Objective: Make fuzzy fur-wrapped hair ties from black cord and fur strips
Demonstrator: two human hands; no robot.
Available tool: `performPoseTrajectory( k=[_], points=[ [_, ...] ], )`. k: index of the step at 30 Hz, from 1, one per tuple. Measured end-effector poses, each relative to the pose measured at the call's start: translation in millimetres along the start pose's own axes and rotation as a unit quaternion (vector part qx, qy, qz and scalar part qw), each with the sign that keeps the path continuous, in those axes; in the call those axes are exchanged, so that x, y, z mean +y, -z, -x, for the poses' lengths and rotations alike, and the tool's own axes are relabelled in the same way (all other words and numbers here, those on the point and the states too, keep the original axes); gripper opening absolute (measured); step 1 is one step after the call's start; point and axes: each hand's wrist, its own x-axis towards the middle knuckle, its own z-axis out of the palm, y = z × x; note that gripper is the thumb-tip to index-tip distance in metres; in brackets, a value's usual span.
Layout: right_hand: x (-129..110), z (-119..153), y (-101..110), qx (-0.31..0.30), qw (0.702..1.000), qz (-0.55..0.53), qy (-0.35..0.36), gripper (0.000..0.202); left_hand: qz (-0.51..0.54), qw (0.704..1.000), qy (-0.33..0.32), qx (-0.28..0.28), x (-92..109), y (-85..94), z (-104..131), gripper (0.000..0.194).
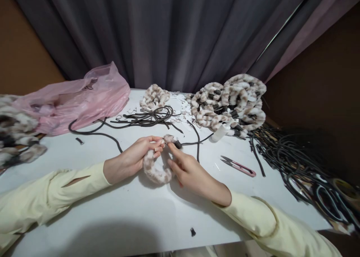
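Between my hands, over the middle of the white table, is a fluffy white-and-brown plush ring. My left hand is closed on its upper left part, thumb and fingers pinching near the top. My right hand grips the ring's top right end, close to a dark end piece. What lies right between the fingertips is too small to make out. Just beyond the hands lie a bundle of black cords and a small plush coil. Thread snips with pink handles rest to the right.
A pink plastic bag and more plush rings are at the left. Many plush rings are heaped at the back right, beside a white bottle. Tangled black cords cover the right edge. A small black piece lies near the front.
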Motion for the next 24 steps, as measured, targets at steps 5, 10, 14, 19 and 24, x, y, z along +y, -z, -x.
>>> performPoseTrajectory(
  k=[5,10,14,19,24],
  points=[
    [-8.3,-6.5,5.4,-0.046,0.971,-0.210,-0.109,0.028,-0.193,0.971,-0.141,-0.008,-4.9,-4.1,8.6,0.010],
    [-4.8,-6.4,10.2,-0.023,0.971,-0.214,-0.106,0.017,-0.504,0.801,-0.322,0.043,-13.8,4.5,8.5,0.016],
    [-0.3,-5.8,17.0,0.005,0.987,-0.127,-0.103,0.014,-0.606,0.713,-0.350,0.025,-17.6,14.7,4.6,0.010],
    [-5.2,-2.1,24.6,0.016,1.000,0.024,-0.003,0.021,-0.675,0.613,-0.411,0.009,-16.5,18.8,2.1,0.018],
    [-9.7,4.9,30.2,0.035,0.986,0.124,0.102,0.019,-0.665,0.617,-0.420,-0.009,-16.0,17.1,1.7,0.023]
  ],
)
